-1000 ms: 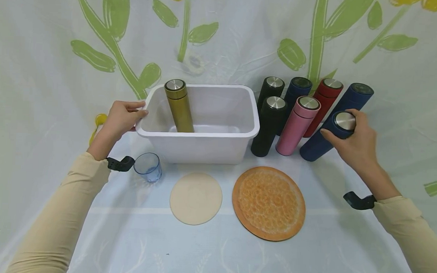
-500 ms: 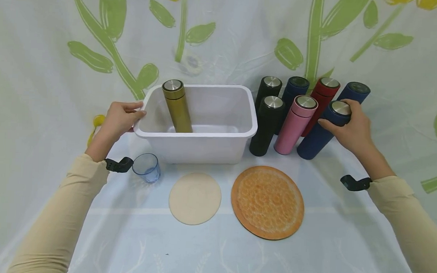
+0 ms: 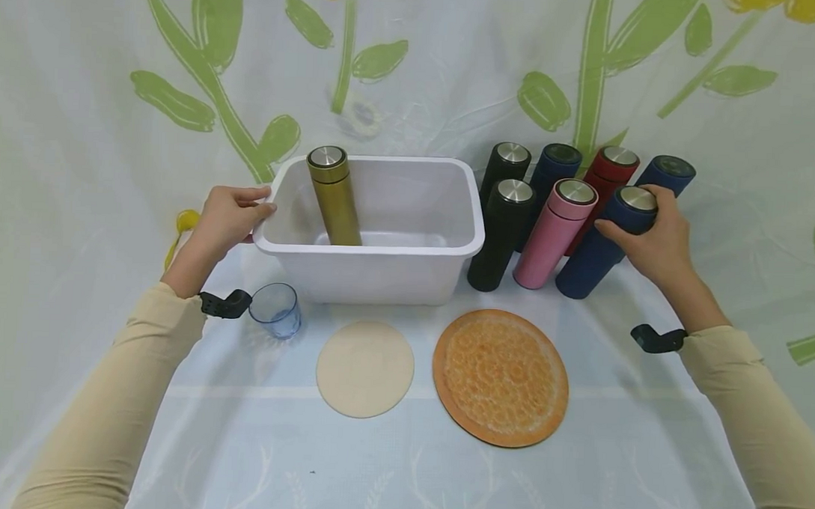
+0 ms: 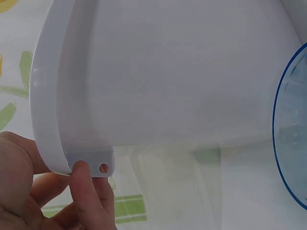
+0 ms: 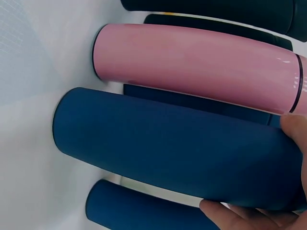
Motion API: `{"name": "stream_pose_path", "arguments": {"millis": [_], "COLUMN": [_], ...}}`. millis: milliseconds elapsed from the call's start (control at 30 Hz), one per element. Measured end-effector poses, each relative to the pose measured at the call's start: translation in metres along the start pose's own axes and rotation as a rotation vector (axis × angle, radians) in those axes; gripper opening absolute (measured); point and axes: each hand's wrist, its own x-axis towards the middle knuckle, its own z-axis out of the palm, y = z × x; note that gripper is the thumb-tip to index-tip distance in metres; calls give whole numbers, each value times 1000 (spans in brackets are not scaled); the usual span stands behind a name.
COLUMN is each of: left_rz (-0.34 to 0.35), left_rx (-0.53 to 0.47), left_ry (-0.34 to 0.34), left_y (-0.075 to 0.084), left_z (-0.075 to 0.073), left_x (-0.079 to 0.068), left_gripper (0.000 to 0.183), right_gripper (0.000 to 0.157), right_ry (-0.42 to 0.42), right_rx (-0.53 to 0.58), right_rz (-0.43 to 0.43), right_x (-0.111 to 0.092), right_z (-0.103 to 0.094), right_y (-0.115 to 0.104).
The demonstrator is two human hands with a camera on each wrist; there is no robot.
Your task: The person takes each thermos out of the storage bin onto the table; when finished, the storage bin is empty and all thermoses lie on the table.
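Observation:
At the bin's left end, my left hand (image 3: 227,217) pinches the rim of a white plastic bin (image 3: 373,279); in the left wrist view the thumb and fingers lie on either side of that rim (image 4: 47,105). A gold thermos (image 3: 337,203) leans inside the bin. My right hand (image 3: 664,241) grips a dark blue thermos (image 3: 591,257) around its upper part, just below the steel-topped lid. This thermos stands on the table beside a pink thermos (image 3: 552,237). The right wrist view shows the blue thermos (image 5: 172,143) between thumb and fingers.
Behind and left of the held thermos stand a red thermos (image 3: 609,175), more blue thermoses (image 3: 668,174) and black thermoses (image 3: 499,239), close together. In front lie a cream round mat (image 3: 365,369) and a brown round board (image 3: 502,378). A blue glass (image 3: 277,314) stands near my left wrist.
The top of the blue thermos has swung back and slightly left, so it stands more upright, and my right hand has moved with it. My left hand has stayed on the bin's rim.

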Motion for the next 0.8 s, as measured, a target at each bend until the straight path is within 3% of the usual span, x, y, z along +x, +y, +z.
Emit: {"name": "stream_pose_path", "arguments": {"millis": [467,800], "left_rz": [24,28], "left_rx": [16,22], "left_ry": [6,22], "left_y": [0,0], "left_z": [1,2], "left_x": [-4,-3], "left_gripper": [53,53], "right_gripper": [115,117], "right_ry": [-8,14], "right_rx": [60,29], "right_rz": [71,62], "right_x": [-13,-28], "right_z": [0,-16], "right_y": [3,-11]}}
